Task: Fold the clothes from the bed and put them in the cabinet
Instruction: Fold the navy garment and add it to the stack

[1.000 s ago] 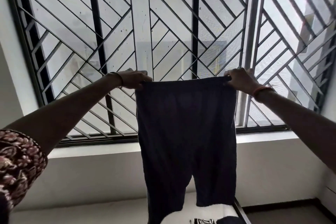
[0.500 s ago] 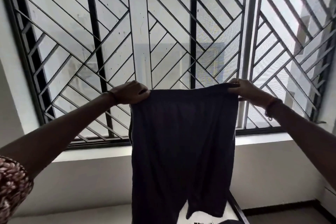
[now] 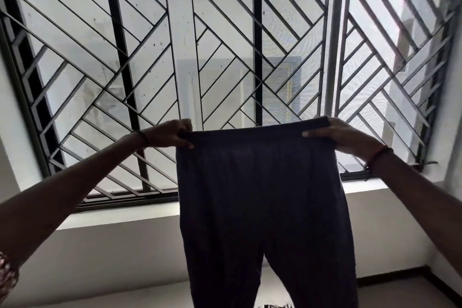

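Trousers [image 3: 260, 195] sit lower; left hand [image 3: 170, 134], right hand [image 3: 342, 136] still hold them.

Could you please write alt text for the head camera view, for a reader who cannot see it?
A person holds dark trousers up by the waistband, the left hand gripping one corner and the right hand the other, the legs hanging. Behind is a window with a diagonal grille.

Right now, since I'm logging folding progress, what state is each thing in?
dark trousers, unfolded, hanging by the waistband, both legs down.
left hand, gripping the waistband's left end.
right hand, gripping the waistband's right end.
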Action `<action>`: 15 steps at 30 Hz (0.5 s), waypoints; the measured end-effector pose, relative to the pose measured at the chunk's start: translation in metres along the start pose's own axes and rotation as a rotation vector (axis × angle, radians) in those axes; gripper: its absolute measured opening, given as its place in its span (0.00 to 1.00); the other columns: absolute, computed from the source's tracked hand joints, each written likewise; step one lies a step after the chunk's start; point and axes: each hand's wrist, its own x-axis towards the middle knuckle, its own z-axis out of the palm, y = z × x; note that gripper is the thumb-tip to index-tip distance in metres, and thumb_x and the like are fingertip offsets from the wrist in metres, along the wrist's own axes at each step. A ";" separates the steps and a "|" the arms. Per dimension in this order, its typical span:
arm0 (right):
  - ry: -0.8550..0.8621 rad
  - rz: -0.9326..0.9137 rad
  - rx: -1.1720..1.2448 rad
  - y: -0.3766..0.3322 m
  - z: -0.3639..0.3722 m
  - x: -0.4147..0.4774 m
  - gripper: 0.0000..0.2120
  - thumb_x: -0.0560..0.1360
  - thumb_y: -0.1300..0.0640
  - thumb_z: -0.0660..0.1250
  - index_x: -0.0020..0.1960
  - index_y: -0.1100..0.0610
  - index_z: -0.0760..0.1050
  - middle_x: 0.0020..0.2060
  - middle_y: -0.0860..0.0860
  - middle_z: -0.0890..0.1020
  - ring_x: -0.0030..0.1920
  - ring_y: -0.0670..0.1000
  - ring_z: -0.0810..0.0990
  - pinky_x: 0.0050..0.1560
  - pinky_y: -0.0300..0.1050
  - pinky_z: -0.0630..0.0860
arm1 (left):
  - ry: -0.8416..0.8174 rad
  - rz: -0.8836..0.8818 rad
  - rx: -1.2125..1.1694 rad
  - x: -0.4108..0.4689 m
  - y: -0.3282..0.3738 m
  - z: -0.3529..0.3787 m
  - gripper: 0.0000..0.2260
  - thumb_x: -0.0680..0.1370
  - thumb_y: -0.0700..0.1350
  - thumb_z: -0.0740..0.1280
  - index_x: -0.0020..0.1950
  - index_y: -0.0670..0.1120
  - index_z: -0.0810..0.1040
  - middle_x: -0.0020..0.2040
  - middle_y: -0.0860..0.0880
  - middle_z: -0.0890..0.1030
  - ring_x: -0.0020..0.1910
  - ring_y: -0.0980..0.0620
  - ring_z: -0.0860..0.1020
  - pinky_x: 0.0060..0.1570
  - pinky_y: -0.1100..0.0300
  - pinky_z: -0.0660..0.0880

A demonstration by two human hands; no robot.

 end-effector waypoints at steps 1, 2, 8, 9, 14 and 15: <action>0.000 0.016 0.014 0.001 0.000 0.000 0.25 0.56 0.61 0.80 0.50 0.66 0.80 0.44 0.58 0.85 0.41 0.53 0.84 0.41 0.42 0.81 | -0.021 -0.016 -0.090 0.001 -0.002 0.001 0.13 0.71 0.41 0.75 0.44 0.50 0.71 0.35 0.52 0.75 0.30 0.63 0.73 0.32 0.69 0.69; -0.009 0.028 0.024 0.000 -0.001 -0.002 0.25 0.55 0.61 0.80 0.51 0.66 0.80 0.44 0.58 0.85 0.42 0.54 0.84 0.41 0.42 0.81 | -0.047 -0.031 -0.176 0.001 -0.003 0.002 0.13 0.71 0.39 0.74 0.48 0.48 0.72 0.37 0.51 0.77 0.32 0.63 0.76 0.32 0.69 0.72; -0.103 0.096 0.065 0.003 -0.011 -0.011 0.39 0.47 0.55 0.86 0.54 0.68 0.78 0.50 0.60 0.84 0.49 0.54 0.84 0.47 0.42 0.81 | -0.218 -0.145 -0.218 0.001 -0.008 0.006 0.08 0.74 0.33 0.68 0.44 0.46 0.80 0.32 0.57 0.82 0.33 0.65 0.78 0.35 0.72 0.73; -0.109 0.096 0.064 0.004 -0.012 -0.015 0.39 0.47 0.55 0.86 0.54 0.68 0.78 0.50 0.60 0.83 0.49 0.55 0.83 0.47 0.43 0.81 | -0.210 -0.156 -0.212 0.000 -0.008 0.006 0.08 0.75 0.35 0.68 0.41 0.47 0.80 0.30 0.58 0.81 0.32 0.65 0.77 0.35 0.72 0.72; -0.123 0.081 0.122 0.009 -0.009 -0.028 0.32 0.48 0.56 0.85 0.50 0.64 0.82 0.49 0.60 0.84 0.47 0.55 0.84 0.44 0.43 0.81 | -0.037 -0.170 -0.319 -0.004 -0.026 0.016 0.12 0.67 0.55 0.71 0.42 0.48 0.83 0.34 0.58 0.82 0.36 0.65 0.76 0.42 0.69 0.72; -0.106 0.079 0.135 0.011 -0.007 -0.028 0.33 0.48 0.56 0.85 0.51 0.64 0.81 0.50 0.60 0.84 0.48 0.55 0.84 0.44 0.43 0.81 | -0.010 -0.167 -0.377 -0.007 -0.028 0.020 0.11 0.70 0.52 0.71 0.46 0.46 0.83 0.39 0.55 0.83 0.40 0.63 0.77 0.47 0.67 0.73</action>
